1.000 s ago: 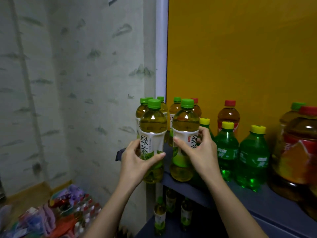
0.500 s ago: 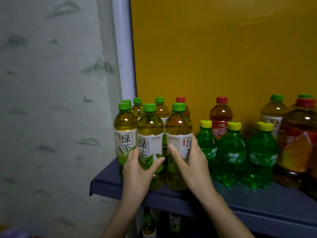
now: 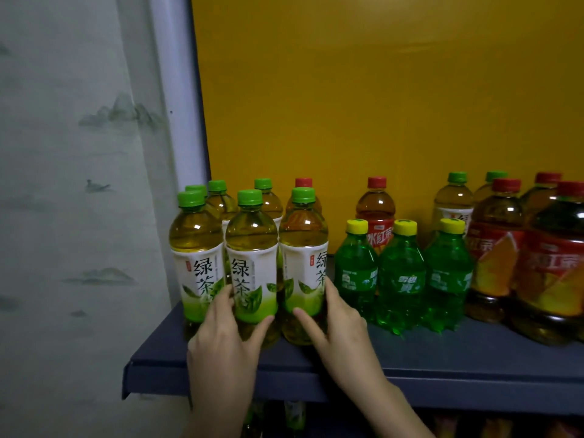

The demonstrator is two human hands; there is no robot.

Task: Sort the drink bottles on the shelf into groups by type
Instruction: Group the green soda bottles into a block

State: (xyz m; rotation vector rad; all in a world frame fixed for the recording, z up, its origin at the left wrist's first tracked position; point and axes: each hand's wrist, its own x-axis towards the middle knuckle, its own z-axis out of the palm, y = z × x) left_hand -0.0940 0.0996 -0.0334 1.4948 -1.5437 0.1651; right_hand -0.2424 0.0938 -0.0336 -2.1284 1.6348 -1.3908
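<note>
Several green-capped green tea bottles stand at the left end of the dark blue shelf [image 3: 474,358]. My left hand [image 3: 226,339] wraps the base of the middle front green tea bottle [image 3: 252,263]. My right hand [image 3: 336,324] grips the right front green tea bottle [image 3: 303,257]. Both bottles stand on the shelf, beside a third front green tea bottle [image 3: 196,260]. Three green soda bottles [image 3: 401,276] with yellow caps stand to the right. Red-capped iced tea bottles [image 3: 376,213] stand behind and at the far right.
A yellow back panel [image 3: 379,90] closes the shelf behind the bottles. A pale patterned wall [image 3: 79,184] lies left of the shelf's white post [image 3: 177,121]. More bottles show dimly on the level below [image 3: 294,415]. Two large iced tea bottles [image 3: 553,263] crowd the right edge.
Both hands carried the two green tea bottles from in front of the shelf edge onto the shelf, setting them beside the other green teas. The view shifted right and closer.
</note>
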